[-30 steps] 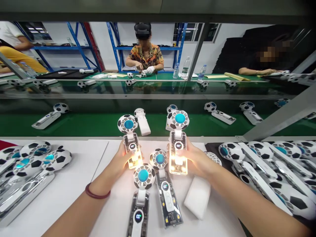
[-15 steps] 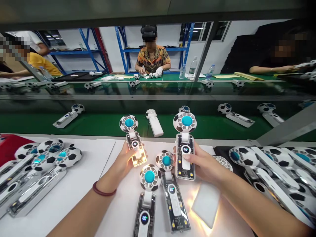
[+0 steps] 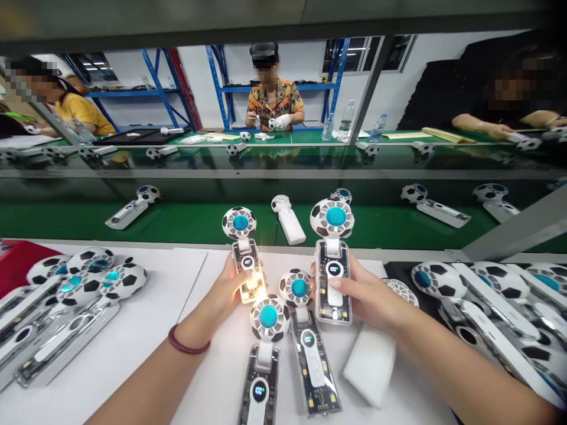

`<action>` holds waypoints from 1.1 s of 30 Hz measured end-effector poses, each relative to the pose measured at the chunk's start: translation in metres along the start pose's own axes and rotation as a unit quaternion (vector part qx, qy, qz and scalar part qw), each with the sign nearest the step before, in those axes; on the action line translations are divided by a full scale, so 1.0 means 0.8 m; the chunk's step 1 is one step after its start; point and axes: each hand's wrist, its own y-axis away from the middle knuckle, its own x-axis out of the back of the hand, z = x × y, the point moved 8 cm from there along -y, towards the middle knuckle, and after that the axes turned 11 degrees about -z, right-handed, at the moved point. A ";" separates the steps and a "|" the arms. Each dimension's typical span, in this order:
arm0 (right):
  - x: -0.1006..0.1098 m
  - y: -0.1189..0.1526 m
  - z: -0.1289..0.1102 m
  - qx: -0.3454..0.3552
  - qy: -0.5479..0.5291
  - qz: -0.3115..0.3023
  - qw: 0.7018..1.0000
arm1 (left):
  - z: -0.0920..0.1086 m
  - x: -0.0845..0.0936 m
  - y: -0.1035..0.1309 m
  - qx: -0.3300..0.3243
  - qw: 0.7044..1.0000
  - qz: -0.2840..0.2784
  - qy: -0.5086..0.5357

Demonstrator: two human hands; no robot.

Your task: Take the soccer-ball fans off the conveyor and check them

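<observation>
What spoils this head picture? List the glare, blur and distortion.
Head view: warm glare blooms from the lit clear-bodied football-head fan in the left hand; the right hand holds an unlit matching fan; wide-angle bending curves the green conveyor belt; edges darken; faces are pixelated.

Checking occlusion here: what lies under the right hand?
Under the right hand a white foam pad juts out, beside a white round grille. Their covered parts and the tabletop beneath stay hidden.

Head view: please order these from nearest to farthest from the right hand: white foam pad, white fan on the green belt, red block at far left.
From the right hand:
1. White foam pad, just below it.
2. White fan, on the belt, up-left.
3. Red block, far left edge.
</observation>
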 end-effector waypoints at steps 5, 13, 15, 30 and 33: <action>0.001 0.001 0.002 0.005 0.002 -0.004 1.000 | -0.001 0.007 0.000 -0.006 1.000 0.012 0.015; 0.001 0.000 0.002 0.010 -0.004 -0.021 1.000 | 0.003 0.004 -0.003 -0.031 0.999 -0.013 0.009; 0.000 0.000 0.002 0.013 -0.005 -0.024 1.000 | 0.005 0.003 -0.004 -0.048 0.999 -0.019 0.004; 0.005 -0.001 0.003 0.011 0.013 0.000 1.000 | -0.004 0.005 -0.002 -0.037 0.997 -0.048 -0.040; 0.006 -0.001 0.003 0.007 0.010 0.005 1.000 | -0.005 0.005 -0.004 -0.041 0.997 -0.056 -0.044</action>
